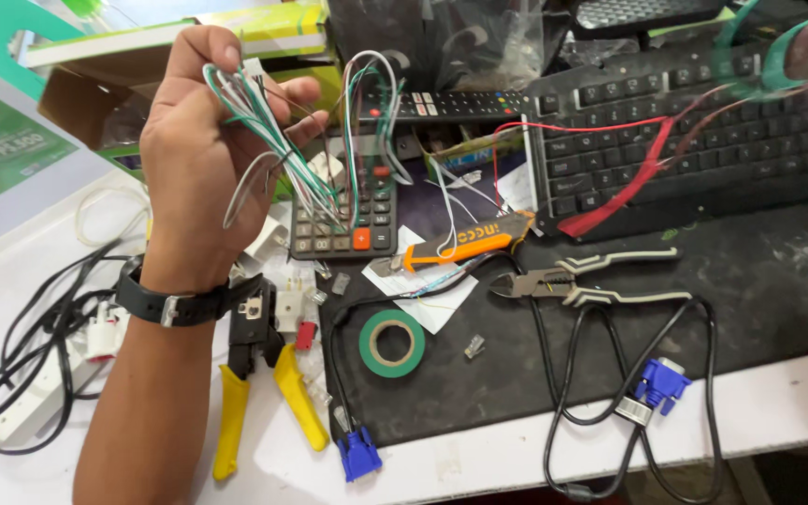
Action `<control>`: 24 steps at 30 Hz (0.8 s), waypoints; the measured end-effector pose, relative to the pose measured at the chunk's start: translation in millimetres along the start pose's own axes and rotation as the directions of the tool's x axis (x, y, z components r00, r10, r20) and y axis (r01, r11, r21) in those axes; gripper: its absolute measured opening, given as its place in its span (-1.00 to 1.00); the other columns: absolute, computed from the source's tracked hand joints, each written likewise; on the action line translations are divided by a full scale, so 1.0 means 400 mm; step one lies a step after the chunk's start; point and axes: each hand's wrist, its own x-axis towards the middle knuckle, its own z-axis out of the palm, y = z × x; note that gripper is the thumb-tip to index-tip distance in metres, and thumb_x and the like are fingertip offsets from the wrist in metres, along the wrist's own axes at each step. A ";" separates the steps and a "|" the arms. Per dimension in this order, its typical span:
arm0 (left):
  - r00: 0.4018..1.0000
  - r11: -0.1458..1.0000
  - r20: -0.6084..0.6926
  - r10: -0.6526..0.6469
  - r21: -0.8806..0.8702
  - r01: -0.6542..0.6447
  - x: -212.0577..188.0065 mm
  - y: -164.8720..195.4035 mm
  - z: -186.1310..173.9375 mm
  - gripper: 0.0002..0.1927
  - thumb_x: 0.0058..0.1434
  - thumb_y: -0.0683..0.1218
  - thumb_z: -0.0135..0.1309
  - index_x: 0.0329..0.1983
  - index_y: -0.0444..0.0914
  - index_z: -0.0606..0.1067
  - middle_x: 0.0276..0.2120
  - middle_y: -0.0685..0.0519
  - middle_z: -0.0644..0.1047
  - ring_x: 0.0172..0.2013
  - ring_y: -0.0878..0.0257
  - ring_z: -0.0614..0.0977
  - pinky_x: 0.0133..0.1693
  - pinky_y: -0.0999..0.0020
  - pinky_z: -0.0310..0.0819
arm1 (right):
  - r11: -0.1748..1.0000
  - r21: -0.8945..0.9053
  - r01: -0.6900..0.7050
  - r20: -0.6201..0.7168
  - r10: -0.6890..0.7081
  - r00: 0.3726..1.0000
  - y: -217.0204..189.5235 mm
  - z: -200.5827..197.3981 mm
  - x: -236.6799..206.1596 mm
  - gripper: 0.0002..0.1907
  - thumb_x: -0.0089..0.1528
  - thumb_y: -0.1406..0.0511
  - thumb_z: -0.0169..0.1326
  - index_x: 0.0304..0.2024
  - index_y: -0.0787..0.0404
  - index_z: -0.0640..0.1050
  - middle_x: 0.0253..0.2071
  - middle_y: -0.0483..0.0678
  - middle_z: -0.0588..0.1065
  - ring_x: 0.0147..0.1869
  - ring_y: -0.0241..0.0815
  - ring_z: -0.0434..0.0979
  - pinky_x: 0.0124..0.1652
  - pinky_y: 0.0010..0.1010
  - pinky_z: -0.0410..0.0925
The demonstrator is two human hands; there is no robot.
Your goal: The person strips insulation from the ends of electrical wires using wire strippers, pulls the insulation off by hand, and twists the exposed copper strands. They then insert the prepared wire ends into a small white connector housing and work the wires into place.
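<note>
Above the cluttered desk (778, 411), the left hand (200, 150) pinched thin wires (268, 140) between closed fingers; loose strands could probably slip free or snag the calculator (348, 229).

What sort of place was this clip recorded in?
Most likely an electronics or cable repair bench. The left hand holds a bundle of thin wires above a cluttered table with a yellow-handled crimping tool, cutting pliers and a roll of green tape.
</note>
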 end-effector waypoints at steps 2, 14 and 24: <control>0.998 1.000 -0.060 -0.024 -0.010 0.024 0.005 -0.007 0.003 -0.81 0.30 -0.24 -0.33 -0.08 -0.21 0.28 -0.45 -0.06 0.49 -0.17 0.02 0.67 -0.07 0.01 0.68 | 1.000 0.030 0.000 0.025 -0.001 1.000 0.005 0.000 -0.004 -0.70 0.46 0.17 0.00 -0.27 0.22 0.53 -0.66 -0.17 0.26 -0.58 -0.40 0.16 -0.50 -0.46 0.09; 0.733 0.416 0.655 0.182 0.624 -0.661 -0.035 -0.190 0.150 -0.32 0.11 0.16 0.41 0.12 -0.25 0.37 -0.22 -0.02 0.53 -0.17 0.05 0.62 0.00 0.17 0.53 | 0.999 0.019 -0.050 0.168 0.046 0.985 -0.090 0.337 -0.041 -0.65 0.40 0.08 0.02 -0.20 0.25 0.52 -0.68 -0.11 0.27 -0.62 -0.35 0.19 -0.45 -0.36 0.15; 0.789 0.284 0.501 -0.355 0.862 -0.420 -0.008 -0.164 0.182 -0.75 0.31 0.05 0.19 -0.29 -0.22 0.56 -0.60 0.03 0.58 -0.52 0.18 0.66 -0.42 0.23 0.49 | 0.991 0.131 -0.015 0.034 0.010 0.999 -0.014 0.060 -0.014 -0.53 0.50 0.16 -0.04 -0.52 0.06 0.25 -0.64 -0.27 -0.04 -0.60 -0.48 -0.05 -0.44 -0.56 -0.04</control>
